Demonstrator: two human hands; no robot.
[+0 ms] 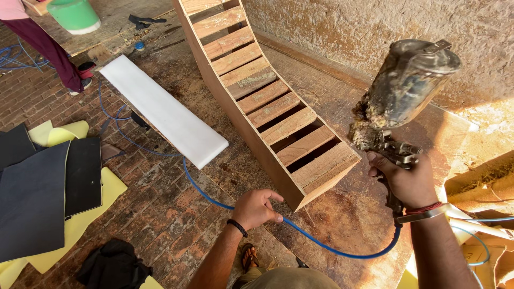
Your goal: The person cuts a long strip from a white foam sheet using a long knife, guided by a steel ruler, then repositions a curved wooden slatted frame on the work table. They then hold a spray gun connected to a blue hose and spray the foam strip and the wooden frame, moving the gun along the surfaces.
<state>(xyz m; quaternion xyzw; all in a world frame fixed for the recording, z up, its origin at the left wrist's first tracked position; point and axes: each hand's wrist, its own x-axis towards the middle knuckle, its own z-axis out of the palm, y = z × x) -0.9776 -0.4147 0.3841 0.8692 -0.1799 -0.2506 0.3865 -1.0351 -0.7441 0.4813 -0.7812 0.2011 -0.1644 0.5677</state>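
Our right hand [407,179] grips spray gun [399,101], cup up. Left hand [256,207] pinches blue hose [332,247] on floor. Slatted frame [267,101] lies just ahead, between both hands, long axis running away; left nearer.

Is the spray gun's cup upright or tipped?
Tipped. The cup leans up and to the right from the spray gun held in the right hand.
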